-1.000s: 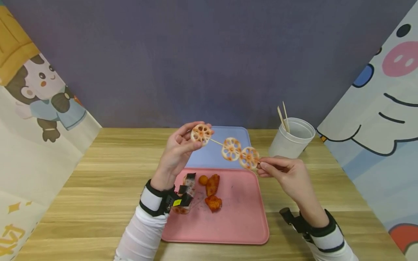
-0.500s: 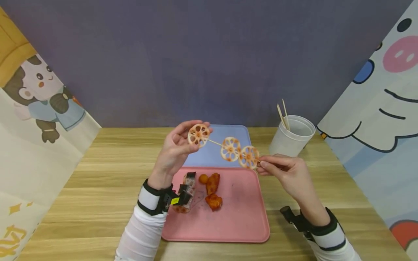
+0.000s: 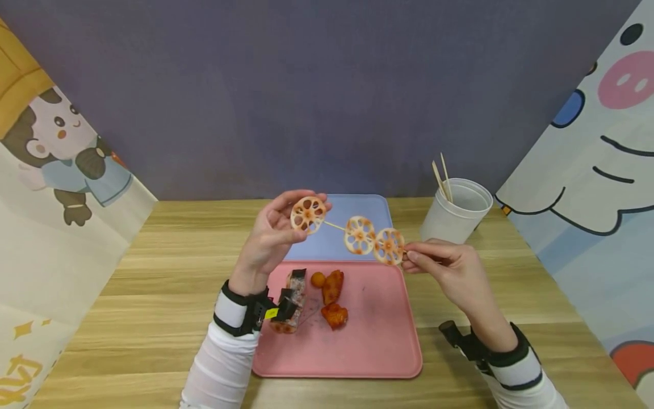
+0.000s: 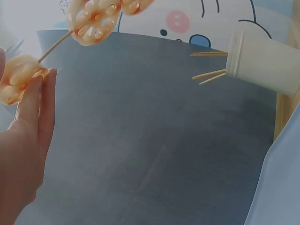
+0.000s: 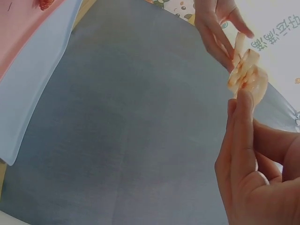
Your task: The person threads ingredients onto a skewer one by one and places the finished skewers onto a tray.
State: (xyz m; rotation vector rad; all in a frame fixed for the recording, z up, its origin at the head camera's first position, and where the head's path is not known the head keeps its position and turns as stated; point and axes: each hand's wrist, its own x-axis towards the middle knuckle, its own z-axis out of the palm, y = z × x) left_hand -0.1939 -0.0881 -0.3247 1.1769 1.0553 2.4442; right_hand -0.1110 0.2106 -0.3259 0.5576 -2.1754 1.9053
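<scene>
Above the trays, my left hand (image 3: 268, 238) pinches a lotus root slice (image 3: 308, 215) between thumb and fingers. This slice sits at the left end of a thin bamboo skewer (image 3: 334, 225). Further along the skewer are two more slices, a middle lotus root slice (image 3: 359, 235) and a right-hand lotus root slice (image 3: 389, 246), close together. My right hand (image 3: 449, 270) pinches the skewer's right end just beside the last slice. In the right wrist view the slices (image 5: 248, 77) line up nearly edge-on beyond my right fingertips. Whether the skewer's tip passes through the left slice is hidden.
A pink tray (image 3: 373, 352) below bears a seaweed-wrapped piece (image 3: 296, 289), an orange ball (image 3: 318, 279) and two reddish-brown pieces, one a wing-like piece (image 3: 333, 287). Behind it lies a blue tray (image 3: 357, 205). A white tub (image 3: 455, 213) with skewers (image 3: 441, 182) stands at the back right.
My left hand and its lotus root slice have shifted slightly left, widening the gap to the middle slice a little. My right hand has stayed almost still.
</scene>
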